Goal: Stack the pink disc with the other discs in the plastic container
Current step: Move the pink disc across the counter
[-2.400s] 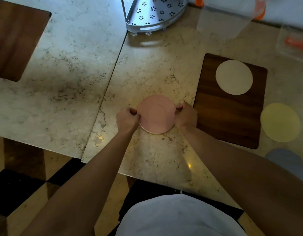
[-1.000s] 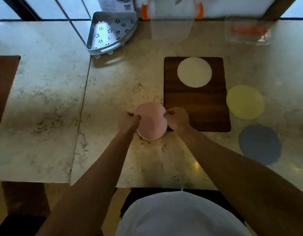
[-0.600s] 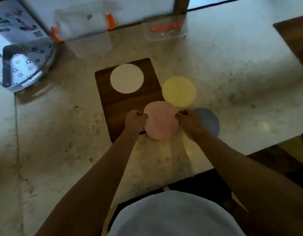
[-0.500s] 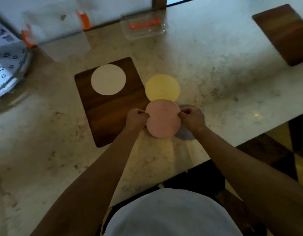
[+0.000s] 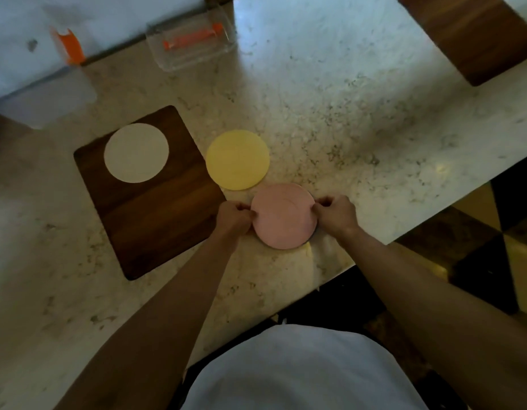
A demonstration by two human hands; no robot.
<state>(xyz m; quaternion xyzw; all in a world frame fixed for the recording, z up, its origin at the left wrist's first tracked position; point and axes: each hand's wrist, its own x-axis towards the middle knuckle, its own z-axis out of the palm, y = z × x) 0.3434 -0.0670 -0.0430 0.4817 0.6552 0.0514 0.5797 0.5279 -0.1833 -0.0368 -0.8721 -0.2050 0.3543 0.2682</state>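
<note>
Pink round flat disc (image 5: pixel 284 216) is pinched at opposite edges by my left hand (image 5: pixel 232 218) and right hand (image 5: pixel 336 214), both grips closed, over the marble bench (image 5: pixel 360 119).

The pink disc (image 5: pixel 284 216) covers almost all of a dark disc (image 5: pixel 315 230) beneath it; only a thin sliver shows at its right rim. The fingertips of the left hand (image 5: pixel 233 218) and the right hand (image 5: pixel 334 213) curl out of sight at the pink disc's edges. A wooden board (image 5: pixel 469 37) at the table's far right corner is cut off by the top edge. A clear container (image 5: pixel 34 54) at the far left is blurred and cropped. The contents of the small clear box (image 5: pixel 194 42) are too blurred to identify.
</note>
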